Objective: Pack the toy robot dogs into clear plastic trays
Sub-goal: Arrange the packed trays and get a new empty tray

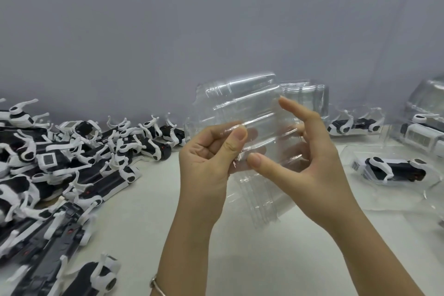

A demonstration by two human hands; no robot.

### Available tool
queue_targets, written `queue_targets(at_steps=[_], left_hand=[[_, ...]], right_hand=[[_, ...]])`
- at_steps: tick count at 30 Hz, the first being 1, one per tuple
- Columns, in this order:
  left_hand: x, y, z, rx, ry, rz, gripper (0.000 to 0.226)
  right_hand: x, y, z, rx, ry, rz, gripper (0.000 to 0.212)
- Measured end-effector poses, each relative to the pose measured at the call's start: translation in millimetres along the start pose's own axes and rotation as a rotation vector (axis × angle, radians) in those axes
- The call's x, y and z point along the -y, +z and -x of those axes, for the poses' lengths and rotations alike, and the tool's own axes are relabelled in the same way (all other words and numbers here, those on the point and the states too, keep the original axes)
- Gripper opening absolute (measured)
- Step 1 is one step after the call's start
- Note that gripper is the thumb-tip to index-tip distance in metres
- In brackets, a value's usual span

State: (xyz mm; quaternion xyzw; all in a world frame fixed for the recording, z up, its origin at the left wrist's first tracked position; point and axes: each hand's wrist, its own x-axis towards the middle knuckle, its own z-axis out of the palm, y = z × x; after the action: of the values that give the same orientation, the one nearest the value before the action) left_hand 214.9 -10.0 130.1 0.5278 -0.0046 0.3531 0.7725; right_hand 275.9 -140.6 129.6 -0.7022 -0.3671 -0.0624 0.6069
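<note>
Both hands hold a nested stack of clear moulded plastic trays (252, 108) upright above the white worktop (264, 259), its long axis running up and away. The left hand (206, 151) pinches the stack's left edge between thumb and curled fingers. The right hand (300, 158) grips the right side, thumb in front, fingers behind. The heap of black-and-white toy robot dogs (72, 151) lies to the left, nearer the left hand.

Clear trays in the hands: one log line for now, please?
left hand: pinches clear tray stack | right hand: holds it | toy dogs: piled left
</note>
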Motion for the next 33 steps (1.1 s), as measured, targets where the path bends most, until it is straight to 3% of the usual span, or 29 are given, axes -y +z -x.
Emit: queue_targets(at_steps=[7,14,26,33], left_hand=[[-2,-2,0,-0.031,-0.002,-0.055,0.009],[-9,-2,2,0.004,-0.017,-0.218,0.033],[-11,5,0,-0.003,0.024,-0.094,0.013],[-4,10,1,-0.042,0.052,-0.064,0.017]], right_hand=[[-6,-2,-1,0.007,-0.002,-0.079,0.080],[-3,1,3,-0.021,-0.097,0.086,0.077],[-3,-35,-13,-0.238,-0.095,0.037,0.076],[5,-22,-6,-0.059,-0.141,0.158,0.089]])
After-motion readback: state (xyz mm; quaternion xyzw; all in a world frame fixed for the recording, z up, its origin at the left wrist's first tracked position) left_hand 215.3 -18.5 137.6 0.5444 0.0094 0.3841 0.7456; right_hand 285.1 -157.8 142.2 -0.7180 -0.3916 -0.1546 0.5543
